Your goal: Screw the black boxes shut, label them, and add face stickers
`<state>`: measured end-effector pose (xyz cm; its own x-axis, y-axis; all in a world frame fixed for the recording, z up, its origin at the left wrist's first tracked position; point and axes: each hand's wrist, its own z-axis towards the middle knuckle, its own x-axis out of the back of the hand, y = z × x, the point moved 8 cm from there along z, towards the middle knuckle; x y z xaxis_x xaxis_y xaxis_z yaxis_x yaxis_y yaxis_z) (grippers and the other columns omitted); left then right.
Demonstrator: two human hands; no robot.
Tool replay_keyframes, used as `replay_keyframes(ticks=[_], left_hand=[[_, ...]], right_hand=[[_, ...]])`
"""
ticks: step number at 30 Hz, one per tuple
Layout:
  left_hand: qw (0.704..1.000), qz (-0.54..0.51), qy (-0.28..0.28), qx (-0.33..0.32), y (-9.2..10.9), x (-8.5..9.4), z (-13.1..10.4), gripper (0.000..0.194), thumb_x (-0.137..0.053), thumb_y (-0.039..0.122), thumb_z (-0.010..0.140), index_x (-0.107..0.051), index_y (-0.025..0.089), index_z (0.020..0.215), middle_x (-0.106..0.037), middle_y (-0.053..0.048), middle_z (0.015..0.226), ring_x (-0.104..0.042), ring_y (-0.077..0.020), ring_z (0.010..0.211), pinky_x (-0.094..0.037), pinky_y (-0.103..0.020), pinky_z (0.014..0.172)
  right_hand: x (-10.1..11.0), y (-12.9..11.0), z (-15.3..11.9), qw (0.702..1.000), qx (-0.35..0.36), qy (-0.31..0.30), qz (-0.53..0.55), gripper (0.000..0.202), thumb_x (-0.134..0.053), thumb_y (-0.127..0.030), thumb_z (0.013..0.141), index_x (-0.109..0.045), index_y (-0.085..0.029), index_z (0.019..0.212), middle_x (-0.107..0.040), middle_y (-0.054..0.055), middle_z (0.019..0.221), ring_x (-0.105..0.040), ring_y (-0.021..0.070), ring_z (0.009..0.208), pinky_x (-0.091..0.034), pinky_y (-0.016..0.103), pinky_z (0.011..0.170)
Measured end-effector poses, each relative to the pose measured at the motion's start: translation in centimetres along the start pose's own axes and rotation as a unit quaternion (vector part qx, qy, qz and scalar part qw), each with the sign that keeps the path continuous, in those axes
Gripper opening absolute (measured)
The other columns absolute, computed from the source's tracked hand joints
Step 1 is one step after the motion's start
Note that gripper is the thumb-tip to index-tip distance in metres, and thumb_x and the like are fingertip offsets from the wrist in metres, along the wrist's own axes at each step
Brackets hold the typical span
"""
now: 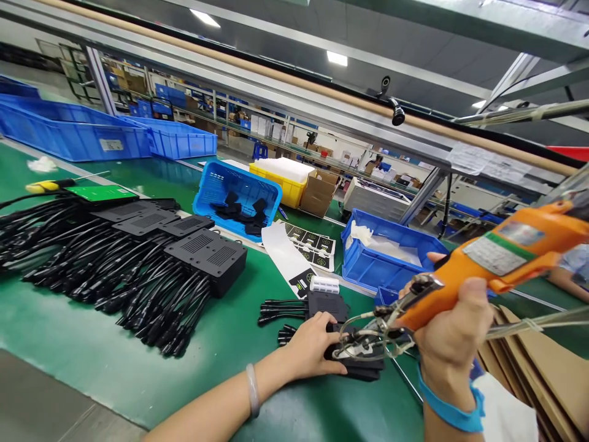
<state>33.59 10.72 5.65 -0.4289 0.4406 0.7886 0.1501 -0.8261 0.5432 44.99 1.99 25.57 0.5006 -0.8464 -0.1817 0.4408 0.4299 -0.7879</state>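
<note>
My right hand (453, 334) is wrapped round an orange power tool (488, 264), whose front end points down and left. My left hand (313, 347), with a pale bangle on its wrist, grips a black box-shaped unit (363, 368) on the green table. The tool's tip and loose cords lie in front of this unit and partly hide it. Just behind, another black unit (327, 305) lies with its short cables pointing left. A white ribbed piece (324, 284) sits against its far edge. Many black units with cables (207, 255) are piled at the left.
A light-blue basket (209, 196) holds black pieces. Printed label sheets (280, 252) lie beside it. A blue bin (386, 270) stands behind my hands. Cardboard sheets (543, 368) lean at the right, near another person's arm (568, 282). A screwdriver (50, 185) lies at the far left.
</note>
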Motion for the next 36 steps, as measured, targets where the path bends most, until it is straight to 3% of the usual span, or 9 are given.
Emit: replay_keyframes(ticks=[5,10,17,19,23,26,30,33,36], left_hand=[[1.000,-0.002,0.004,-0.001,0.4,0.4,-0.1,0.055,-0.084,0.055,0.071,-0.070,0.027,0.116,-0.053,-0.009,0.117,-0.056,-0.0280,0.105,-0.052,-0.038,0.090],[1.000,-0.010,0.004,0.011,0.4,0.2,-0.1,0.060,-0.086,0.049,0.068,-0.068,0.029,0.122,-0.053,-0.009,0.114,-0.057,-0.0277,0.103,-0.053,-0.036,0.087],[0.999,-0.003,-0.002,0.033,0.0,-0.4,0.1,0.054,-0.085,0.054,0.068,-0.072,0.028,0.114,-0.053,-0.009,0.116,-0.058,-0.0277,0.105,-0.054,-0.034,0.083],[0.999,0.001,-0.013,0.029,0.1,-0.5,0.0,0.057,-0.085,0.055,0.067,-0.072,0.027,0.114,-0.053,-0.010,0.119,-0.058,-0.0289,0.106,-0.054,-0.036,0.084],[0.999,0.005,0.044,0.000,0.1,1.2,0.1,0.065,-0.088,0.043,0.061,-0.064,0.024,0.119,-0.058,-0.008,0.120,-0.059,-0.0279,0.106,-0.054,-0.036,0.087],[0.994,0.014,0.104,0.029,-1.6,3.7,0.2,0.062,-0.084,0.033,0.066,-0.056,0.020,0.119,-0.061,-0.008,0.117,-0.059,-0.0270,0.105,-0.053,-0.037,0.089],[0.988,0.044,0.133,0.064,-3.6,5.8,0.4,0.048,-0.073,0.022,0.076,-0.052,0.019,0.119,-0.062,-0.010,0.114,-0.058,-0.0289,0.103,-0.052,-0.043,0.088],[0.988,0.076,0.127,0.046,-2.6,5.6,0.4,0.039,-0.070,0.022,0.082,-0.056,0.016,0.118,-0.057,-0.016,0.125,-0.053,-0.0335,0.112,-0.047,-0.049,0.095],[0.993,0.096,0.066,-0.012,0.0,3.2,0.2,0.033,-0.070,0.034,0.087,-0.063,0.016,0.114,-0.062,-0.013,0.113,-0.057,-0.0313,0.102,-0.050,-0.047,0.090]], right_hand=[[0.0,3.3,-1.8,0.998,-0.058,-0.006,0.032,0.046,-0.049,-0.058,0.085,-0.070,-0.018,0.096,-0.060,0.001,0.061,-0.048,0.0150,0.040,-0.041,0.030,0.036],[-0.1,2.4,-2.8,0.999,0.007,-0.015,-0.028,0.043,-0.048,-0.054,0.088,-0.068,-0.015,0.091,-0.061,0.002,0.059,-0.054,0.0150,0.047,-0.045,0.027,0.045],[-0.7,2.1,-4.1,0.999,0.012,-0.033,0.002,0.044,-0.054,-0.058,0.085,-0.064,-0.016,0.093,-0.059,0.002,0.056,-0.050,0.0142,0.040,-0.041,0.026,0.037],[-0.7,2.5,-4.2,0.998,-0.024,-0.046,0.044,0.048,-0.058,-0.061,0.080,-0.063,-0.017,0.096,-0.056,0.000,0.055,-0.048,0.0146,0.040,-0.040,0.027,0.037],[0.1,2.3,-2.5,0.984,-0.099,-0.070,0.133,0.058,-0.061,-0.068,0.069,-0.060,-0.020,0.101,-0.052,-0.004,0.053,-0.044,0.0144,0.041,-0.040,0.028,0.036],[2.2,0.6,0.6,0.991,-0.068,-0.026,0.113,0.057,-0.059,-0.070,0.069,-0.062,-0.021,0.098,-0.050,-0.004,0.054,-0.042,0.0140,0.042,-0.039,0.027,0.035],[4.0,-0.9,3.6,0.997,-0.018,-0.009,0.071,0.054,-0.054,-0.067,0.074,-0.065,-0.019,0.097,-0.050,-0.002,0.055,-0.042,0.0145,0.042,-0.035,0.028,0.034],[5.0,0.0,3.9,0.999,-0.012,0.016,0.042,0.053,-0.053,-0.062,0.076,-0.067,-0.015,0.096,-0.054,0.002,0.058,-0.045,0.0155,0.043,-0.035,0.030,0.035],[5.6,2.0,3.1,0.999,-0.025,0.021,0.025,0.052,-0.055,-0.058,0.076,-0.068,-0.013,0.098,-0.055,0.002,0.059,-0.047,0.0154,0.044,-0.034,0.029,0.036]])
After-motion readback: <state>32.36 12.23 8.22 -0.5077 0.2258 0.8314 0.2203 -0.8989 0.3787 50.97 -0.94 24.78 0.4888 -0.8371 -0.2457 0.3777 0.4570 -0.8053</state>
